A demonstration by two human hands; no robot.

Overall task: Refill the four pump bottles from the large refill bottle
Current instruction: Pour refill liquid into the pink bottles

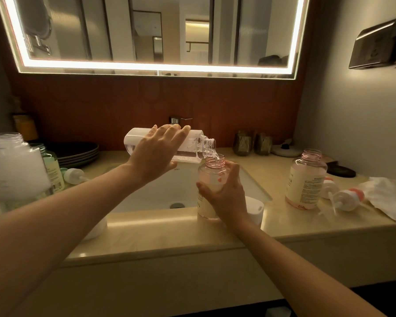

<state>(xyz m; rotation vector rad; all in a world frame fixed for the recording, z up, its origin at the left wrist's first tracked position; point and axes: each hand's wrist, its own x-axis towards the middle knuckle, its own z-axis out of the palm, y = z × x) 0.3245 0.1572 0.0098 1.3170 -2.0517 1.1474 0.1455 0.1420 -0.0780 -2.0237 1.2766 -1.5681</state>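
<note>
Left forearm [55, 220] and right forearm [295, 264] reach over the surface [160, 234]. Left hand [156, 154] grips the large refill bottle [192, 143], tipped nearly level above the sink [160, 193], its mouth pouring clear liquid into an uncapped pink pump bottle [212, 177]. The right hand [226, 193] clasps this bottle at the sink's front right rim. 1 more open pink bottle [306, 179] stands to the right, with 2 pump heads [345, 199] lying beside it.

Pump heads [345, 199] and open bottle [306, 179] crowd right counter [272, 172].
</note>
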